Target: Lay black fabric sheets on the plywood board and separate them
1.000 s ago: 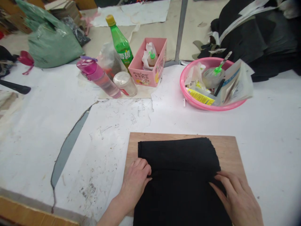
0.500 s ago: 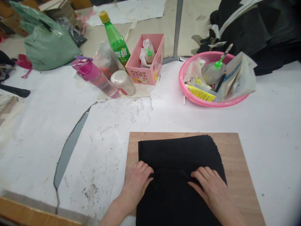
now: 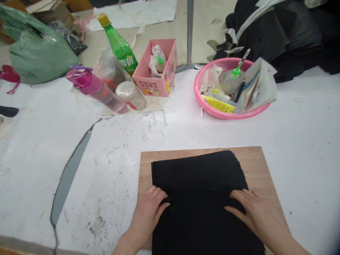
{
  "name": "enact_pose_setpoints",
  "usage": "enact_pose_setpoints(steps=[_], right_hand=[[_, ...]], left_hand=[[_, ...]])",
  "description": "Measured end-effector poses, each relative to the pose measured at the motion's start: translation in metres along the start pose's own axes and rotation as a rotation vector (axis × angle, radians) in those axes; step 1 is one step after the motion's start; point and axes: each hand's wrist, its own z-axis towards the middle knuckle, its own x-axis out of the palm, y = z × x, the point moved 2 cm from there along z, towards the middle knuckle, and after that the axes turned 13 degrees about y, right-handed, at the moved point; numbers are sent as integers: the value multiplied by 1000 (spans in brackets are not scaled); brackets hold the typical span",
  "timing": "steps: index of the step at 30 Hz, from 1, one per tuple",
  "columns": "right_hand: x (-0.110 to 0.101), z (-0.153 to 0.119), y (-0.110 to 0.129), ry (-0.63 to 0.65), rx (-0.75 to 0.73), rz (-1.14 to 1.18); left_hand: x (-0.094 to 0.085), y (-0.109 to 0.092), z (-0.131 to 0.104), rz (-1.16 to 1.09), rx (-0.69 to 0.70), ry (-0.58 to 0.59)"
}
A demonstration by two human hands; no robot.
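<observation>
Head view, flat hands (image 3: 148, 214) on ribbed black fabric (image 3: 202, 202), wooden board (image 3: 255, 161)

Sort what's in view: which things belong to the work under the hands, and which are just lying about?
In hand: left hand, right hand, black fabric, wooden board.
Lying about: pink basin, pink box, green bottle, pink bottle, jar.

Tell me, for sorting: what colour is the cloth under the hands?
Black, plain; the cloth shows clearly in the head view.
</observation>
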Motion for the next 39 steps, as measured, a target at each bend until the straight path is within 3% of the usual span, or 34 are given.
enact_pose_setpoints(steps=[6, 13, 24, 39], right_hand=[[7, -15, -33, 18, 206, 282], [11, -18, -35, -36, 316, 288], [13, -15, -35, -92, 316, 301], [24, -13, -42, -51, 353, 320]], left_hand=[[2, 10, -6, -88, -84, -63], [6, 18, -6, -232, -184, -116], [4, 18, -6, -262, -246, -136], [6, 21, -3, -237, -283, -139]])
